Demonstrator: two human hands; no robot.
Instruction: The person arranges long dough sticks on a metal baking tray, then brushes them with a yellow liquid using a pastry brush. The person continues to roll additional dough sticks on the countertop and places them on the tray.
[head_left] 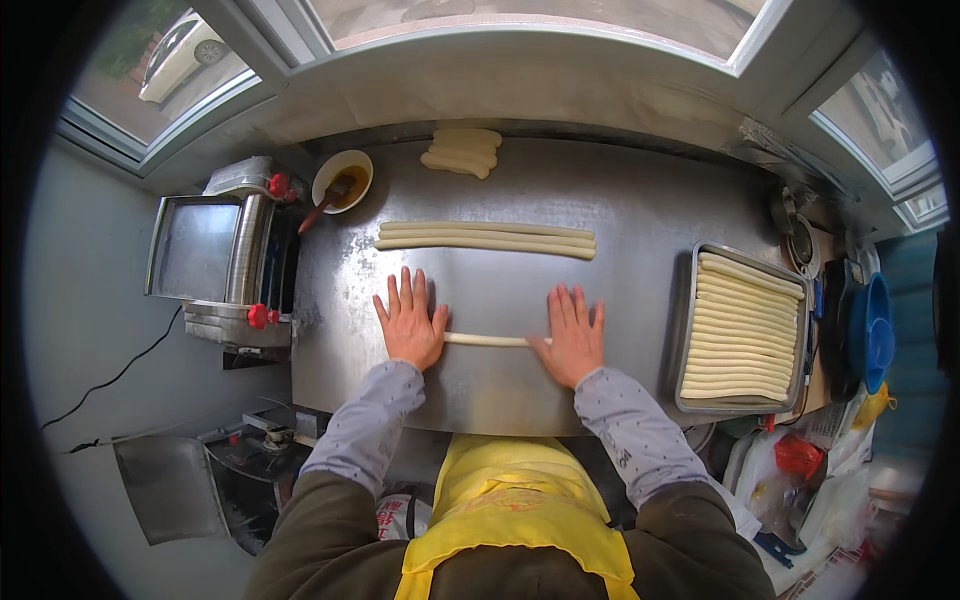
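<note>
Under my two palms lies a thin dough rope (pixel 485 340), stretched left to right on the metal worktable (pixel 480 385). My left hand (pixel 412 322) rests flat over its left end, fingers spread and pointing away from me. Over the right end my right hand (pixel 572 340) lies flat too, its thumb reaching inward along the rope. The rope's middle shows between the hands; both ends are hidden beneath them. Just beyond my fingertips, several longer dough ropes (pixel 487 240) lie side by side.
At the right stands a metal tray (pixel 684 345) filled with rows of dough ropes (pixel 745 330). Flat dough pieces (pixel 463 152) lie at the back, near a white bowl (pixel 322 180) with brown liquid and a brush (pixel 325 203). A dough roller machine (pixel 225 250) borders the left side.
</note>
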